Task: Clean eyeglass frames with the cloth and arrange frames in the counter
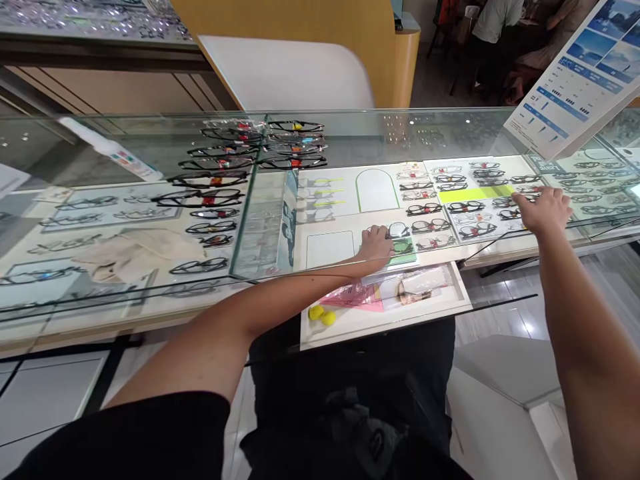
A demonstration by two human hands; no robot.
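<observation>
My left hand (376, 247) reaches into the glass display case with bent fingers closed at the side of a pair of eyeglasses (399, 231). Just under those glasses lies a green card (404, 252). Farther right, my right hand (547, 210) is inside the case too, its thumb and curled fingers at a dark-framed pair of eyeglasses (531, 193); the hand hides part of that frame. Left of it, a yellow-green strip (475, 194) runs between rows of spectacles. A white panel (330, 248) lies left of my left hand.
The glass case (235, 257) has thin upright edges and a front pane. Below, an open drawer (385, 327) holds yellow balls (327, 318) and plastic packets. Several frames stand stacked at left, near a beige cloth (145, 250) and a white spray bottle (113, 150). A printed sign (575, 87) stands at right.
</observation>
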